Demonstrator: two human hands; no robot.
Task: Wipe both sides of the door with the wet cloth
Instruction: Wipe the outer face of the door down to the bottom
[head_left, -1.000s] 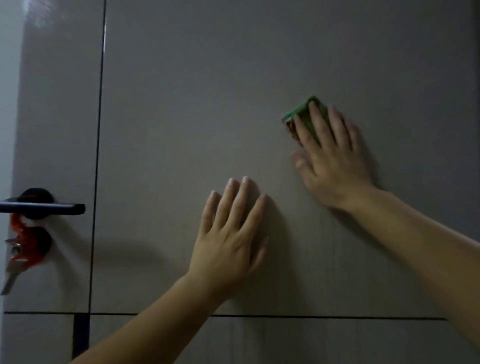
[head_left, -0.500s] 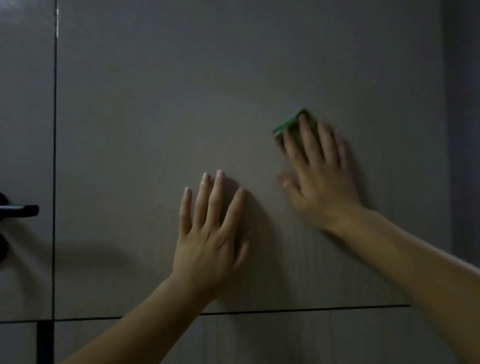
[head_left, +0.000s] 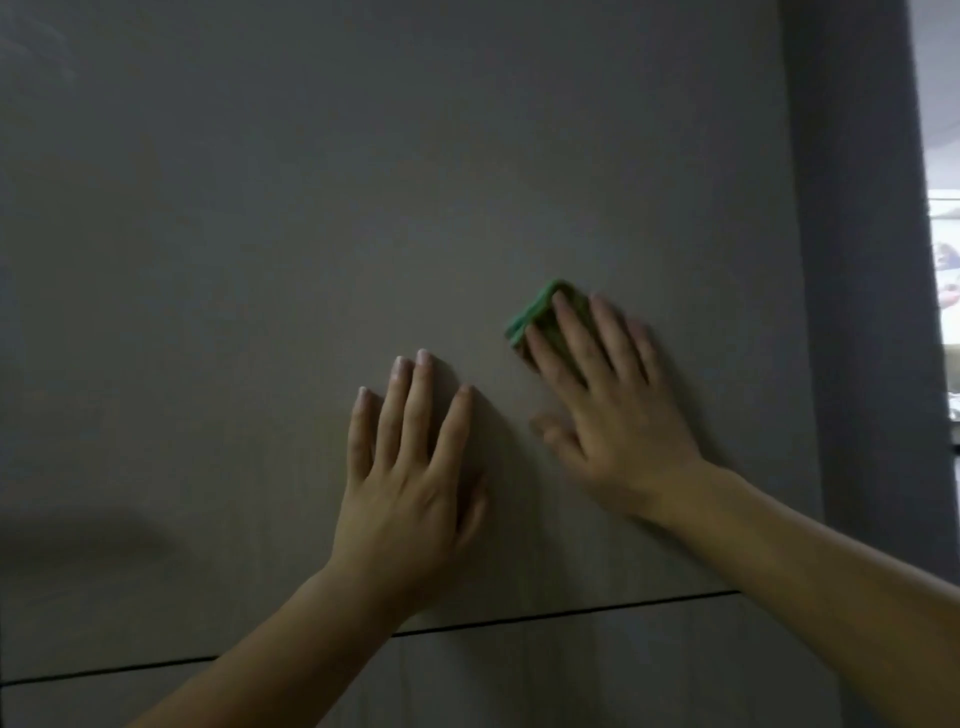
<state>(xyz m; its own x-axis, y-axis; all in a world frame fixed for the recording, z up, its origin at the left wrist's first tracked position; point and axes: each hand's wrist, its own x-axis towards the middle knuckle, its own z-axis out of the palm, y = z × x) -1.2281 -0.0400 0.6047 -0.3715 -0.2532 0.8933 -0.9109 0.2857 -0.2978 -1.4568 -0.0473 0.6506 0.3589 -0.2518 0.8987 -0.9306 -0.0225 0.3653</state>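
I'm watching my right hand (head_left: 618, 431) pressing a small folded green cloth (head_left: 535, 312) flat against the door (head_left: 260, 260), with the fingers straight on top of it and nothing curled around it. My left hand (head_left: 410, 499) is lying open on the same smooth, matte grey-brown panel, just beside and lower. A thin dark groove (head_left: 571, 613) is running across below the wrists. At the right, a dark strip (head_left: 862, 312) is bordering a bright room (head_left: 945, 260). The handle seen half a second ago is now out of view.

Cloth (head_left: 531, 313) mostly under right hand (head_left: 618, 415) (edge shows), far-right room (head_left: 944, 270) blurred
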